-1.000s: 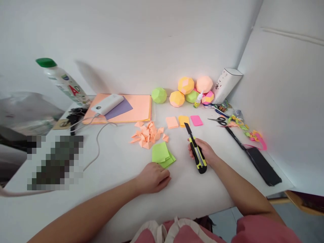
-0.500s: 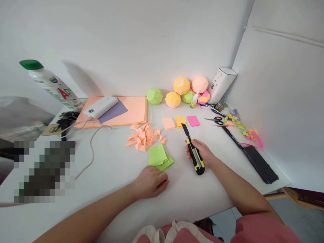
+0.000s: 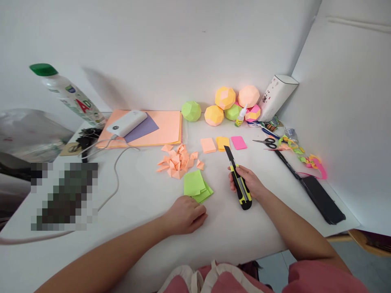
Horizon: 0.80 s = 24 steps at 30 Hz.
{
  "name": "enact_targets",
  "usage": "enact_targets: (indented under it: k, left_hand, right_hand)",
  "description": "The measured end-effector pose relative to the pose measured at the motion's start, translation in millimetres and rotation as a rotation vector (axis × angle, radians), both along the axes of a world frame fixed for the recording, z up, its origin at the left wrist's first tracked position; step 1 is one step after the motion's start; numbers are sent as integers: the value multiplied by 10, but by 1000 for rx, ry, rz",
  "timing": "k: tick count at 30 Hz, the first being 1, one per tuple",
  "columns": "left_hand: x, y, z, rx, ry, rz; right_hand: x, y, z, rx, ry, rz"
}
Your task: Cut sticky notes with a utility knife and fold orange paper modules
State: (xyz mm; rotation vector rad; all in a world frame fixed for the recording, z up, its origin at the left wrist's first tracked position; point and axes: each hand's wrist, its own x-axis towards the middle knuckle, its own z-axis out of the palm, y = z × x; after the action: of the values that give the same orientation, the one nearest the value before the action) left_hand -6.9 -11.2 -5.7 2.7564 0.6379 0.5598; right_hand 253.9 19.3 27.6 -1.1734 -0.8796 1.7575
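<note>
In the head view, my right hand (image 3: 248, 184) grips a black and yellow utility knife (image 3: 240, 181) above the table, its dark blade pointing away from me. My left hand (image 3: 185, 215) rests on the tabletop with fingers curled, its knuckles at the near edge of some green paper squares (image 3: 195, 184). Folded peach paper pieces (image 3: 176, 162) lie in a loose heap just beyond the green squares. Past the knife tip are small stacks of peach paper (image 3: 208, 145), yellow paper (image 3: 222, 143) and pink paper (image 3: 238, 142).
Several faceted paper balls (image 3: 225, 97) and a glue bottle (image 3: 240, 116) stand by the back wall. Scissors (image 3: 268, 142) and a black case (image 3: 323, 199) lie rightward. At left are a white power bank (image 3: 130, 123) on peach sheets (image 3: 168, 126), a cable and a green-capped bottle (image 3: 71, 95).
The camera view has shifted slightly, so the scene sits further right and a little higher. Both hands keep nearly the same pose, with the knife still held.
</note>
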Motion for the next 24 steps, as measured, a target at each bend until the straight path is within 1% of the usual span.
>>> enact_targets:
  k: [11, 24]
  left_hand:
    - [0, 7, -34, -1, 19, 5]
    - [-4, 8, -35, 2, 29, 8]
  right_hand:
    - [7, -1, -1, -8, -17, 4]
    - [23, 11, -60, 54, -43, 22]
